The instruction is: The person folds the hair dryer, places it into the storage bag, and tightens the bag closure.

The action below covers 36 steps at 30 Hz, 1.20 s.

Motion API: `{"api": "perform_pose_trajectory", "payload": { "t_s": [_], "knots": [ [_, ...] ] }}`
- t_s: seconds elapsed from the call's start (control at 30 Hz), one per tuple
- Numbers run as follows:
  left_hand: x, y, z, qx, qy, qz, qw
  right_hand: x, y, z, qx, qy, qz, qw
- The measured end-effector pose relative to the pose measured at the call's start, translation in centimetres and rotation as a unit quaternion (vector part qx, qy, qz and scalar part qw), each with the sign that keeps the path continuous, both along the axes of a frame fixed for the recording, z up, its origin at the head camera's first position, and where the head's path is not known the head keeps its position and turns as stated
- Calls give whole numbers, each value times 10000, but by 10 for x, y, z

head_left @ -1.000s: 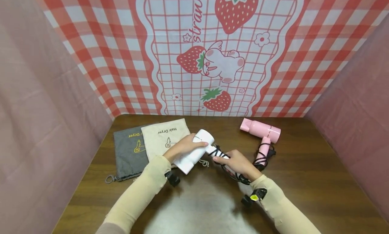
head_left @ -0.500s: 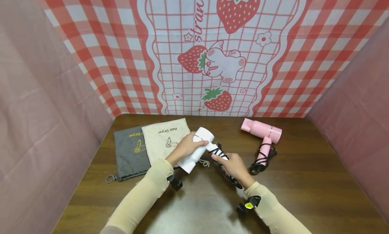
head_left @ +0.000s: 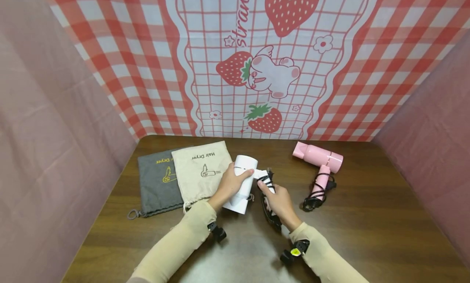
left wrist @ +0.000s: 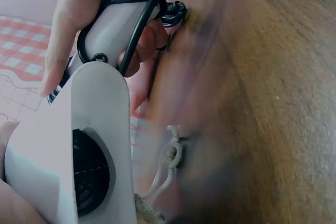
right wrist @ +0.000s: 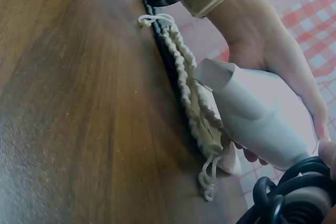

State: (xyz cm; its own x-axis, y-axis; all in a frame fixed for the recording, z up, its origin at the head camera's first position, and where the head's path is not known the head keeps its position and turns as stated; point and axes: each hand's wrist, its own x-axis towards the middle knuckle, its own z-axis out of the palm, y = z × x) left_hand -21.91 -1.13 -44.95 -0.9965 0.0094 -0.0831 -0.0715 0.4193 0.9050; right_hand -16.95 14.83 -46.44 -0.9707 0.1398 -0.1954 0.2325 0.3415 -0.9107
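Note:
A white hair dryer (head_left: 244, 184) is held above the table in both hands. My left hand (head_left: 233, 182) grips its barrel, thumb across the top near the hinge. My right hand (head_left: 280, 202) holds the handle, which has a black cord (left wrist: 143, 24) wound round it; the cord's coils show large in the right wrist view. The nozzle (left wrist: 100, 145) points toward the front, and its dark opening shows in the left wrist view. Just left lies a cream drawstring bag (head_left: 200, 174) printed "Hair Dryer", partly covering a grey bag (head_left: 157, 189) of the same sort.
A pink hair dryer (head_left: 318, 157) lies at the back right, black cord wrapped round its handle. A red checked cloth (head_left: 147, 70) with strawberries hangs behind the brown wooden table (head_left: 371, 217). Pink curtains (head_left: 437, 111) stand at both sides.
The dryer has turned, its barrel now more upright in the head view. My right hand has shifted a little toward the front, the handle and cord swinging with it. Both hands keep their hold.

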Motion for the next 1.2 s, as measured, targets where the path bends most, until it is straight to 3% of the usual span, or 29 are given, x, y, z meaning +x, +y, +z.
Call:
{"api": "perform_pose_trajectory", "payload": {
  "t_s": [0.2,0.4,0.73,1.0,1.2],
  "knots": [
    [1,-3,7,179,78,-106,9998,-1,8,6,51,79,430,9990],
    [0,-6,16,512,186,-98,9985,-4,17,14,-342,179,847,9957],
    [3,-5,22,790,167,8,9967,1,16,14,-721,468,310,9958],
    [5,-3,19,774,187,80,9968,5,8,10,-720,634,-32,9954],
    [5,-2,20,682,302,205,9970,6,2,8,-410,918,-301,9945]
  ]
}}
